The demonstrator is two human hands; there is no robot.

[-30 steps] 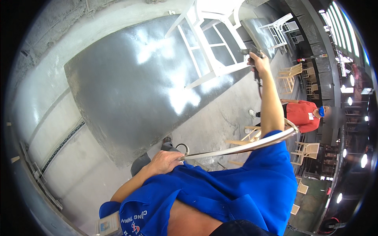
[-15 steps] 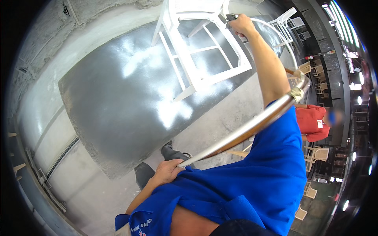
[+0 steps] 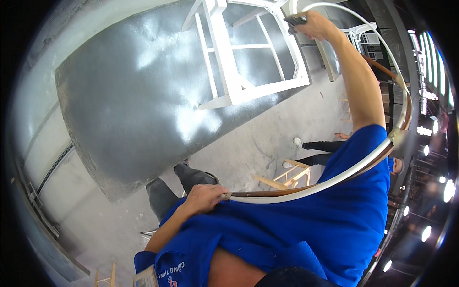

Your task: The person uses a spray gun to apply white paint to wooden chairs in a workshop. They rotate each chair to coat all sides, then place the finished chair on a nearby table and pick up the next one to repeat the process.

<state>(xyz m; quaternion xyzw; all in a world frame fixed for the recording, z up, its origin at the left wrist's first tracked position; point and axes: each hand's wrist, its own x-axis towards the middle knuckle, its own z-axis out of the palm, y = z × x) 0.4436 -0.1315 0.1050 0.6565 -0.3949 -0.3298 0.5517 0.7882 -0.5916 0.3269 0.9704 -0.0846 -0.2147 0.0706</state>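
Raised higher since a moment ago, my right hand (image 3: 311,26) grips a spray gun (image 3: 295,20) at the white chair frame (image 3: 239,62) on the grey sheet (image 3: 119,110); my left hand (image 3: 203,198) clasps the hose (image 3: 334,177) at my waist. Slack hose, I judge, keeps passes even.

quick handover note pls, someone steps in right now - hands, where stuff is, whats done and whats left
Left hand: closed on the looped white and brown hose at chest height.
Right hand: raised high, closed on a dark spray gun aimed at the white wooden chair frame.
The frame stands on a grey, paint-dusted metal sheet. The hose arcs from the left hand round the right shoulder up towards the gun.
Done: the frame looks coated white on the faces in view.
Left: whether hidden faces are covered cannot be told; check them, and probably keep the hose off the wet frame.
Another person stands nearby by bare wooden frames.
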